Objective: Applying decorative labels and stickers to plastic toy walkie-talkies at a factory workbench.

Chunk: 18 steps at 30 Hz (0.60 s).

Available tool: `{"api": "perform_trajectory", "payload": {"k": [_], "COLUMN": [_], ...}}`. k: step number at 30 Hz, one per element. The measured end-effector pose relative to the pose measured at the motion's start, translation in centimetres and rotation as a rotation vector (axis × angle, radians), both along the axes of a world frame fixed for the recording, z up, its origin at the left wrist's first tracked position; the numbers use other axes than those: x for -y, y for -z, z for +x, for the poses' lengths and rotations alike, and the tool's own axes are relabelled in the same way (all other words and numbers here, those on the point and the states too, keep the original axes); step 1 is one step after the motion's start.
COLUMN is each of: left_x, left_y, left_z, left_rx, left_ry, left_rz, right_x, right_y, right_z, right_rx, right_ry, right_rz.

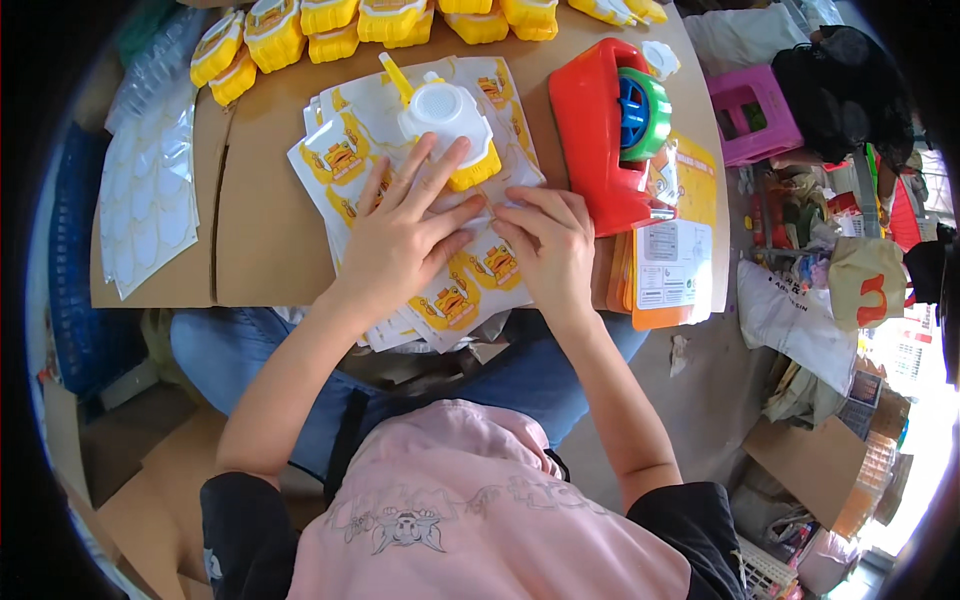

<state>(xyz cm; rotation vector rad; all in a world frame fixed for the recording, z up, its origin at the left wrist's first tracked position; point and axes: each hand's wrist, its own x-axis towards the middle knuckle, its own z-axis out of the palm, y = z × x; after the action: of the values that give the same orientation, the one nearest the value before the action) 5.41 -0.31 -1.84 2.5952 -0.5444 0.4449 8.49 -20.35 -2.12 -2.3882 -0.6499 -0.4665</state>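
Observation:
A stack of sticker sheets point(450, 300) printed with yellow-orange cartoon pictures lies at the near edge of the cardboard-topped table. On it rests a small yellow toy with a white top point(441, 108) and a yellow antenna-like stick. My left hand point(405, 220) is spread over the sheets, its longer fingertips reaching the toy's near side. Close to its thumb and index finger, my right hand point(552, 238) has its fingers drawn together at the sheet surface. Whatever those fingertips hold is too small or hidden to make out.
Several yellow toys point(275, 35) line the far edge. At right stands a red tape dispenser point(590, 140) with a green-and-blue roll, beside orange printed cards point(675, 270). Clear-and-white sticker sheets point(150, 190) lie at left. A pink stool point(755, 115) stands beyond the table's right side.

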Motion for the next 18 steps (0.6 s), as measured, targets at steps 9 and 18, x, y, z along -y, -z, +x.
{"api": "perform_trajectory", "payload": {"k": [9,18], "left_x": [-0.2,0.4], "left_y": [-0.4,-1.7], "left_z": [-0.3,-1.3], "left_rx": [-0.003,-0.119], "left_ry": [0.006,-0.014], "left_rz": [-0.01,0.043], "right_x": [2.1,1.4], "right_y": [-0.7,-2.9], "right_z": [-3.2,-3.7], "right_rx": [0.128,-0.116], "right_ry": [-0.194,-0.034], "right_rz": [-0.173,-0.396]}}
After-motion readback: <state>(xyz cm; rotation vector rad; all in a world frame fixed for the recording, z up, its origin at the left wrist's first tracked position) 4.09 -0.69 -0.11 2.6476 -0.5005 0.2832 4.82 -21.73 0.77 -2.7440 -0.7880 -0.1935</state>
